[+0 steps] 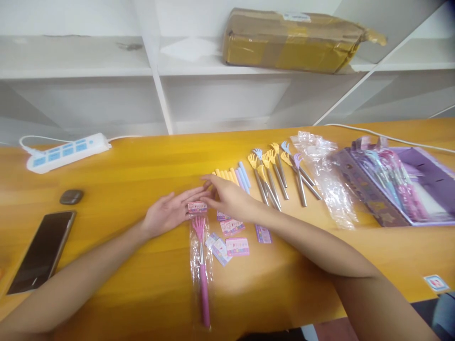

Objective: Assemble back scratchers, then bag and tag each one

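A pink back scratcher (203, 284) with a metal shaft lies in a clear plastic bag (194, 251), a printed header card (197, 207) at its top. My left hand (167, 215) is at the card's left edge, palm turned up and fingers stretched out. From the right, my right hand (231, 196) meets the left fingertips just above the card, its fingers bent together; whatever they pinch is hidden. Loose printed cards (237, 246) lie right of the bag. Behind my right hand are yellow tubes (232, 175) and blue and purple tubes (244, 175).
Several unbagged back scratchers (273, 175) lie beyond my right forearm, beside crumpled clear bags (330, 180). A purple box (377, 199) holds bagged scratchers. A phone (42, 251), a small black case (71, 196) and a power strip (69, 152) are on the left. A taped carton (284, 42) sits on the shelf.
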{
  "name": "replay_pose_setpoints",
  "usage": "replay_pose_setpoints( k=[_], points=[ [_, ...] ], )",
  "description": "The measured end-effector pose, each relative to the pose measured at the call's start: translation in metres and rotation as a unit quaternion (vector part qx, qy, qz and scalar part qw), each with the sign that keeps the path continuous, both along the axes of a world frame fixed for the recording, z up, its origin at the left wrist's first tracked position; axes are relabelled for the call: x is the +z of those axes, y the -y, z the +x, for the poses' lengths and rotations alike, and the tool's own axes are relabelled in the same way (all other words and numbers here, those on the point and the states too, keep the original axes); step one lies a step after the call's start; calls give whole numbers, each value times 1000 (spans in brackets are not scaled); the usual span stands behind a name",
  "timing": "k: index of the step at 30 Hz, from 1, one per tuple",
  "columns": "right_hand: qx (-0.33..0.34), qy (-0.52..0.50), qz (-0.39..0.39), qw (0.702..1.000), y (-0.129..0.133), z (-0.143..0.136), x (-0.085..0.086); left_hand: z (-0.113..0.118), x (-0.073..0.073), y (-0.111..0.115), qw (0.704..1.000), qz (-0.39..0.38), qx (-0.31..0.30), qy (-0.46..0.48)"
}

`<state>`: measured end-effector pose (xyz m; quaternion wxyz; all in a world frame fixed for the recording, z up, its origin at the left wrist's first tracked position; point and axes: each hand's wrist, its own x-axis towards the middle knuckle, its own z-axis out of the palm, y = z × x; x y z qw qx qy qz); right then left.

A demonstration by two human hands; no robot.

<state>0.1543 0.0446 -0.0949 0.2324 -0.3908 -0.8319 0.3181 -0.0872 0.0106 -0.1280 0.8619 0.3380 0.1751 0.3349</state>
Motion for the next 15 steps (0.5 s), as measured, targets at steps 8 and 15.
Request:
replay_pose_setpoints(
  k=[8, 15],
  points=[
    [-21, -84, 43, 995, -7, -1, 1, 3, -2, 9, 994, 56, 43, -79],
    [35, -83, 65, 994, 3, 0, 9, 3, -16, 8, 954, 146, 75, -252]
  ],
)
